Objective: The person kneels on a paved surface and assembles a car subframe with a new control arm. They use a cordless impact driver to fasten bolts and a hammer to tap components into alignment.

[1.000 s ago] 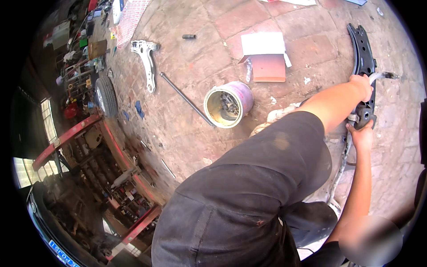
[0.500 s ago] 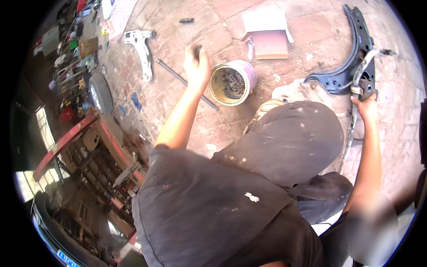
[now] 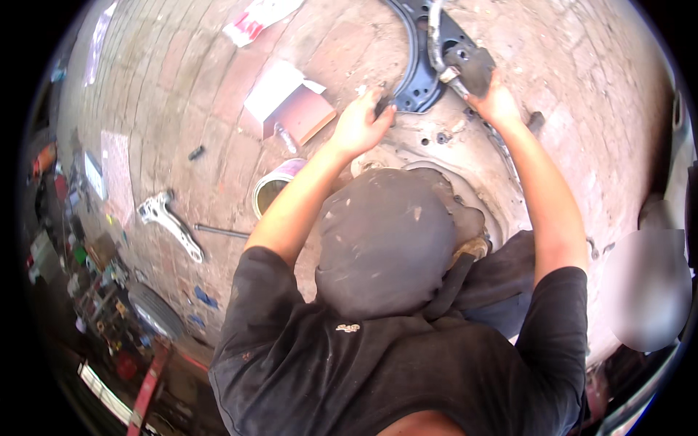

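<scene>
My left hand (image 3: 361,125) is curled, thumb toward fingers, beside the near end of a blue-black steel suspension arm (image 3: 419,86). A small dark thing shows between its thumb and fingers, too hidden to name. My right hand (image 3: 498,104) grips a bent metal bar (image 3: 437,36) near its collar, next to a dark flat plate (image 3: 474,70); its fingertips are partly hidden. The bar lies over the suspension arm. Under and in front of my knee is a large dirty beige metal part (image 3: 414,138) with holes.
An opened cardboard box (image 3: 304,116) and a paint can (image 3: 280,178) stand left of my left hand. Farther left lie a silver control arm (image 3: 173,224), a long dark rod (image 3: 222,231) and a small dark cylinder (image 3: 196,152). A tyre (image 3: 155,311) lies at the lower left.
My view has swung to the right. The left hand has moved from above the paint can to the near end of the suspension arm. The right hand keeps its hold on the bar.
</scene>
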{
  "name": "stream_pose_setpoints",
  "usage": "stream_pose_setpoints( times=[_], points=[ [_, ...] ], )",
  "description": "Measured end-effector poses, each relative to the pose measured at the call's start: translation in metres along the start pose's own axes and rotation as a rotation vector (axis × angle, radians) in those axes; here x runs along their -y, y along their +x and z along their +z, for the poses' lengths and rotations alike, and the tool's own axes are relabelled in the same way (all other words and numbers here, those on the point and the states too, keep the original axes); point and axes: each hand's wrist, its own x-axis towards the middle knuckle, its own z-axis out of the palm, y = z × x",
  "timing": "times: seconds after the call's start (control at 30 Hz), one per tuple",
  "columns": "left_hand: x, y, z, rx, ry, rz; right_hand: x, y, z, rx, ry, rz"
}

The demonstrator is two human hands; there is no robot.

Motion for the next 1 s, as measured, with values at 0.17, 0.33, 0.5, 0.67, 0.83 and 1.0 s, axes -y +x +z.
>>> stream_pose_setpoints(
  times=[0.17, 0.33, 0.5, 0.67, 0.83, 1.0],
  points=[
    [-0.015, 0.076, 0.055, 0.204, 0.081, 0.088, -0.099, -0.080, -0.056, 0.172, 0.028, -0.289],
    [-0.017, 0.138, 0.092, 0.242, 0.292, 0.373, -0.232, -0.207, -0.090, -0.054, 0.164, 0.120],
    [-0.002, 0.174, 0.093, 0.494, 0.250, 0.237, -0.330, -0.377, -0.017, -0.452, 0.396, 0.535],
    [-0.002, 0.197, 0.084, 0.682, 0.323, 0.293, -0.335, -0.523, 0.114, -0.432, 0.473, 0.880],
    [-0.013, 0.207, 0.079, 0.783, 0.413, 0.283, -0.306, -0.577, 0.223, -0.173, 0.565, 1.179],
    [-0.024, 0.211, 0.076, 0.788, 0.643, 0.360, -0.304, -0.586, 0.299, -0.061, 0.645, 1.539]
  ],
)
